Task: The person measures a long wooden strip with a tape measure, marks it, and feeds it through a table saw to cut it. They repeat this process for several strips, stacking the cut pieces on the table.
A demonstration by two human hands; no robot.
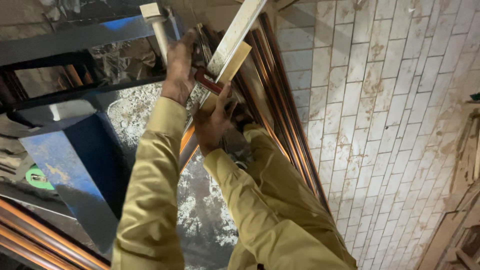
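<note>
Both my arms, in khaki sleeves, reach up to a copper-coloured moulded frame (280, 100) that runs diagonally. My left hand (177, 67) is closed at the foot of a pale handle (160, 35) topped by a small wooden block. My right hand (214, 120) grips a red clamp part (207, 81) just below it, with the thumb lying up along a flat wooden block (235, 62). That block sits against a long whitish strip (240, 30) laid on the frame. What lies under my palms is hidden.
A blue metal stand (75, 160) and dark bars (75, 37) stand at the left. Speckled stone (135, 107) lies beneath the frame. More copper moulding (40, 235) runs along the lower left. A pale tiled surface (390, 125) fills the right, with wooden pieces (465, 150) at its edge.
</note>
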